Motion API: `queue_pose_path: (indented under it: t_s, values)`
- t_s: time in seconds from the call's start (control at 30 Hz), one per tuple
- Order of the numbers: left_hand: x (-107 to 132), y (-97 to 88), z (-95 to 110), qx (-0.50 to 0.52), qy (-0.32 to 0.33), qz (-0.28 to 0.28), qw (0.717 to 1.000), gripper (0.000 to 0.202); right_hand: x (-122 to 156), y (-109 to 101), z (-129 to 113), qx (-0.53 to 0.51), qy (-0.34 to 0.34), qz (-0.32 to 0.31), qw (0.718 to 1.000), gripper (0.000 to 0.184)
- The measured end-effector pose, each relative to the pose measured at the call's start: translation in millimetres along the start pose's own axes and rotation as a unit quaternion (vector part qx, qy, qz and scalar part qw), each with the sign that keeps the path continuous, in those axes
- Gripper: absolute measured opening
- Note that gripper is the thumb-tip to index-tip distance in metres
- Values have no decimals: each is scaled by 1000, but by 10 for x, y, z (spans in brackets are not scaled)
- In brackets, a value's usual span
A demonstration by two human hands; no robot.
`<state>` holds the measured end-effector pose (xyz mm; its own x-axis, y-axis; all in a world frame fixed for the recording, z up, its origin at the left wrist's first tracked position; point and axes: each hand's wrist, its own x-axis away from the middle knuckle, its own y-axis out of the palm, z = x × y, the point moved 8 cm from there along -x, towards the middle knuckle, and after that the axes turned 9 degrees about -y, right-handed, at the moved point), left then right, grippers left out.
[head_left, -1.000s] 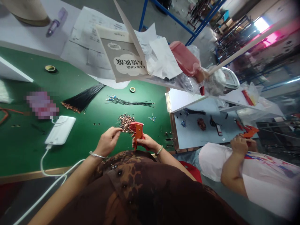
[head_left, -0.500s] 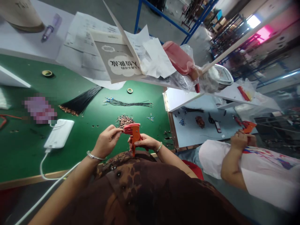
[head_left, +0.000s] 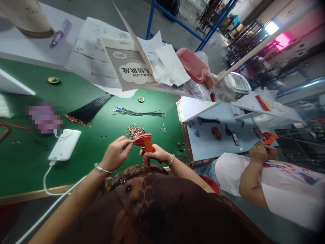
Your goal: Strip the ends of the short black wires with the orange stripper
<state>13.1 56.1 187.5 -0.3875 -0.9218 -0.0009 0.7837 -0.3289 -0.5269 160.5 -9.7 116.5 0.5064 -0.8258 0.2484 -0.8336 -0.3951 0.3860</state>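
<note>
Grey concrete flr (head_left: 213, 44), blue steel racks (head_left: 175, 17), bright window (head_left: 271, 27), pink light (head_left: 282, 39) far off.

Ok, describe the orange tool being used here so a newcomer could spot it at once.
At the near edge of the green workbench, find the right hand: the orange wire stripper sits in it, just below a heap of copper pieces. A co-worker holds a similar orange tool further right; this one is closer to the camera.
</note>
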Motion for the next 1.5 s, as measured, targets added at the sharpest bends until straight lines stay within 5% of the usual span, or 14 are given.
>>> queue_pose_path:
  t_s: [0.17,0.4,0.73,1.03,1.5]
  values:
    - [-7,-1,-25,19,-17,-12,1000,33,-10,-27,17,14,-2,43,999,50]
    - [19,-19,-368,66,-119,-10,991,47,-29,-75,34,12,-6,92,996,45]
    - [14,1,-276,59,-60,10,996,33,-52,-94,68,-17,8,137,990,48]
    - [69,-108,-244,77,-51,53,994,26,140,-168,68,-74,31,14,997,51]
    - [75,-70,-94,59,-33,92,994,25,48,14,-3,-130,23,-29,991,60]
